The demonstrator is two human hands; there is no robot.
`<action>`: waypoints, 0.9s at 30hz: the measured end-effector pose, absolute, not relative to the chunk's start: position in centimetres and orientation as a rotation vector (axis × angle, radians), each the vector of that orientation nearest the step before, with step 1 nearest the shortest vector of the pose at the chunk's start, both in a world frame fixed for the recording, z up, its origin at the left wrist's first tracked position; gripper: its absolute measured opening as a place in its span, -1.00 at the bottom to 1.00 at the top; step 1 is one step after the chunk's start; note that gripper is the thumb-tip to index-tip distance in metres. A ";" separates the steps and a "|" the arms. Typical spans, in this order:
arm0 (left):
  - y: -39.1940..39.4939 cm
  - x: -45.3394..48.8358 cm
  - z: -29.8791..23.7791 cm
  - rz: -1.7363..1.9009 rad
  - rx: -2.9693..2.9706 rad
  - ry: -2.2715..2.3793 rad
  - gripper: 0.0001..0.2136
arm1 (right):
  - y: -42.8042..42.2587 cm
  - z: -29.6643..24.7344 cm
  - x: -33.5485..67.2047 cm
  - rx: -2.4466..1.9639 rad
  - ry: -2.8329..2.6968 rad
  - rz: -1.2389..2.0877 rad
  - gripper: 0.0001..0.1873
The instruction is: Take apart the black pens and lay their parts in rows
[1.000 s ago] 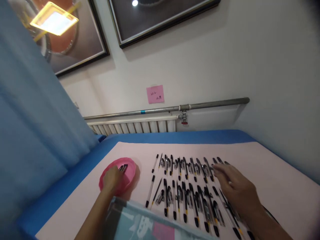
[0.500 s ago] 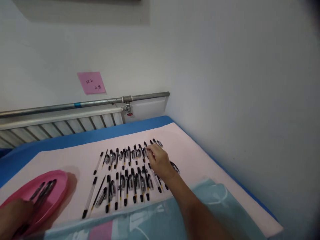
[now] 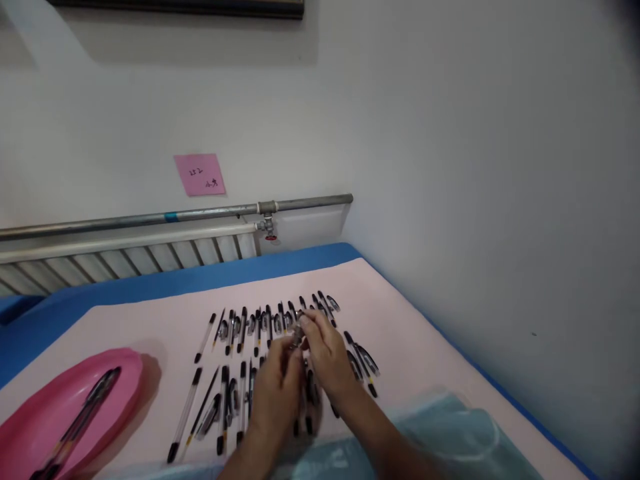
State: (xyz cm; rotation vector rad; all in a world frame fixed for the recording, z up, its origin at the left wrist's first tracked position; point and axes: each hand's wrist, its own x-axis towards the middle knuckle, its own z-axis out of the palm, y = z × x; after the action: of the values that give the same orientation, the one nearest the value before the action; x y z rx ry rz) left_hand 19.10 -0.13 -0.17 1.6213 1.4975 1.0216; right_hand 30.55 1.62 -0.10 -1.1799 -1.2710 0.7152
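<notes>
Many black-and-clear pens and pen parts (image 3: 240, 327) lie in two rows on a pale pink sheet (image 3: 415, 347). My left hand (image 3: 275, 390) and my right hand (image 3: 327, 353) meet over the middle of the rows. Both hands pinch a small clear pen part (image 3: 297, 335) between their fingertips, just above the rows. At the lower left sits a pink oval tray (image 3: 30, 427) with a few assembled pens (image 3: 83, 417) lying in it.
The pink sheet covers a blue table (image 3: 150, 283) that stands against a white wall. A radiator (image 3: 125, 257) and a metal pipe (image 3: 175, 215) run behind it, with a pink sticky note (image 3: 199, 174) above. Light blue cloth (image 3: 450, 433) lies at the near edge.
My left hand left the pink tray and came to the middle of the rows. My right hand lifted a small pen part, and both hands now pinch it. The view shifted slightly.
</notes>
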 end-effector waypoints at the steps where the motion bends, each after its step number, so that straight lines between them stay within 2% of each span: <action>1: -0.5 19.7 -0.9 1.043 1.630 1.418 -0.71 | 1.3 0.0 30.0 -1.179 -1.265 0.758 -0.77; 7: -0.9 19.1 -2.8 1.071 1.534 1.217 -0.72 | 0.5 -0.2 27.7 -1.245 -1.222 0.915 -0.80; 13: -0.8 18.3 -2.9 1.100 1.447 1.270 -0.69 | 1.2 -1.8 27.2 -1.206 -1.066 1.046 -0.79; 27: -0.7 17.6 -2.0 1.051 1.289 1.272 -0.67 | 0.9 -0.9 27.6 -1.249 -1.197 1.024 -0.74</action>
State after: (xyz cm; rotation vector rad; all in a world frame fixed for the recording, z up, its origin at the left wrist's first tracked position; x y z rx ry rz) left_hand 17.63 -0.69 -1.99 1.2886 1.2719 1.0506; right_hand 27.59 0.95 -0.90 -1.2486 -1.1974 1.0236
